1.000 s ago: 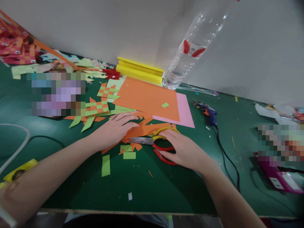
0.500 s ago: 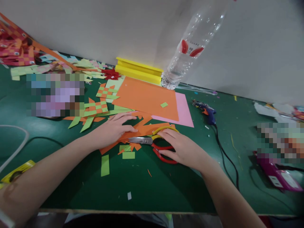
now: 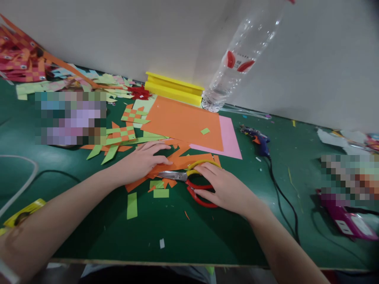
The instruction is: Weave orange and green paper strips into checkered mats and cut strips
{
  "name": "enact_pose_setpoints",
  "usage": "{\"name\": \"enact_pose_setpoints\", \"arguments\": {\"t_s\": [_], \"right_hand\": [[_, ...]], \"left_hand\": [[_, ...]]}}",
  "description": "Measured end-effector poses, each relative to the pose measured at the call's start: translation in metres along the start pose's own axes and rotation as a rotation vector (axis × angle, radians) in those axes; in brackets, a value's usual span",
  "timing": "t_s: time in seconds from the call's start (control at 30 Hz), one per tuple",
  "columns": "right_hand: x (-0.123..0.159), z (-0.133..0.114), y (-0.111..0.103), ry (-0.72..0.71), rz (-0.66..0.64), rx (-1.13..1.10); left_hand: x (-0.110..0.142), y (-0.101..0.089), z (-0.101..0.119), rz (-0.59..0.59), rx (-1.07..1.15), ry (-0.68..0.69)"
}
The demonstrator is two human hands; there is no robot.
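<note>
My left hand (image 3: 143, 161) lies over orange paper strips (image 3: 189, 161), thumb and fingers apart. Its fingertips rest on the paper. My right hand (image 3: 226, 187) has its fingers at the handles of a pair of scissors (image 3: 178, 176) with yellow and red loops. The scissor blades point left, low over the strips and close to my left thumb. Small green paper pieces (image 3: 161, 193) and orange scraps (image 3: 169, 183) lie just in front of the blades. Woven orange and green paper shapes (image 3: 120, 135) are left of the strips.
Behind my hands are an orange sheet (image 3: 183, 122), a pink sheet (image 3: 232, 138), a yellow folded strip (image 3: 174, 88) and a plastic bottle (image 3: 227, 75). A glue gun (image 3: 257, 140) with a black cord lies right, beyond it a magenta device (image 3: 346, 219). Paper scraps (image 3: 100, 81) pile up back left.
The scissors and my right hand have shifted slightly left, towards my left hand. My left hand stays on the orange strips.
</note>
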State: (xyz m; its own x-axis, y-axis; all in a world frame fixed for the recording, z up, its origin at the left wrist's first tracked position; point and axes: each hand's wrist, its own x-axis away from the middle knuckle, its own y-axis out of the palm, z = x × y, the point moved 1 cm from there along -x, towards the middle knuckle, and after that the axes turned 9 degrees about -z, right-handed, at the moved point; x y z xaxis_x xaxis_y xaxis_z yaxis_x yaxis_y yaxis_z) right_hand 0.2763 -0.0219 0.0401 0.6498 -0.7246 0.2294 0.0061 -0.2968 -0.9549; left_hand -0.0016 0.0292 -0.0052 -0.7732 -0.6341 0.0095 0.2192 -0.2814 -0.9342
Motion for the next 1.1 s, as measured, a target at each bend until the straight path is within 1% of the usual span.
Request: {"name": "enact_pose_setpoints", "arguments": {"t_s": [0.17,0.3,0.53,0.9,1.1], "right_hand": [[0.000,-0.001,0.002,-0.021,0.008,0.041],[0.000,-0.004,0.002,-0.017,0.012,0.047],[-0.002,-0.012,0.004,-0.033,0.056,0.070],[-0.001,-0.010,0.004,-0.065,0.044,0.107],[-0.001,-0.010,0.004,-0.092,0.046,0.134]], "left_hand": [[0.000,0.000,0.000,-0.013,-0.007,0.003],[0.000,0.001,-0.001,0.004,-0.011,0.019],[-0.001,0.000,-0.002,0.007,-0.001,0.008],[-0.001,0.000,-0.001,-0.014,0.015,-0.024],[-0.001,0.001,-0.002,0.009,0.019,-0.011]]}}
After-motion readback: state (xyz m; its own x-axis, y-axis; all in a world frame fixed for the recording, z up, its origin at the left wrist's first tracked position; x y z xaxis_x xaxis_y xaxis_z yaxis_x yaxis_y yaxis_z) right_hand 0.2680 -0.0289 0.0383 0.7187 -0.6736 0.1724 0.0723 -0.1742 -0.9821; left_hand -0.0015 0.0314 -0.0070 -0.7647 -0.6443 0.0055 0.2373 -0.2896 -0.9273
